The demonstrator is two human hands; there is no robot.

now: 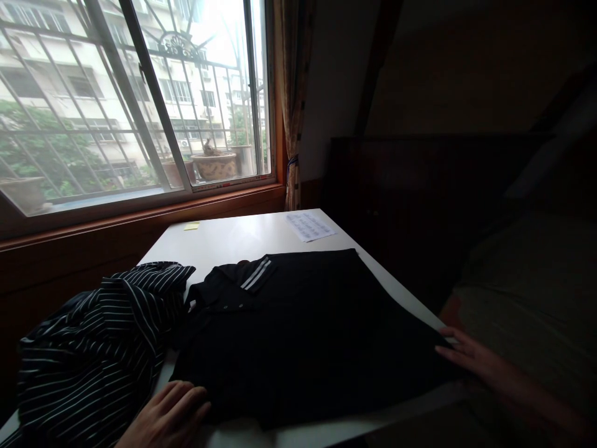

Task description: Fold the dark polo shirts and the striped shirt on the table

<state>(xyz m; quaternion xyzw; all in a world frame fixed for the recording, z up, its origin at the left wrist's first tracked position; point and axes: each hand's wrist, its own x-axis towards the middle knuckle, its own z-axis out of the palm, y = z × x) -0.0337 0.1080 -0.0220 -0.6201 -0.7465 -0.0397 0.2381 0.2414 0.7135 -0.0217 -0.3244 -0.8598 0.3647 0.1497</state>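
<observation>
A black polo shirt (317, 323) lies spread on the white table (224, 236), its collar to the left and its hem to the right. Two white stripes mark the far sleeve, and small buttons show on the placket. My left hand (170, 410) has its fingers curled over the near sleeve edge; the fingertips are partly hidden. At the near hem corner, my right hand (471, 358) grips the dark cloth between thumb and fingers, in dim light. A striped black-and-white garment (102, 336) is heaped left of the shirt, close to my left hand.
A printed sheet of paper (310, 226) and a yellow sticky note (191, 226) lie at the table's far side. Beyond stands a barred window (205, 93) with a tied curtain (293, 124). Dark furniture (396, 205) is to the right.
</observation>
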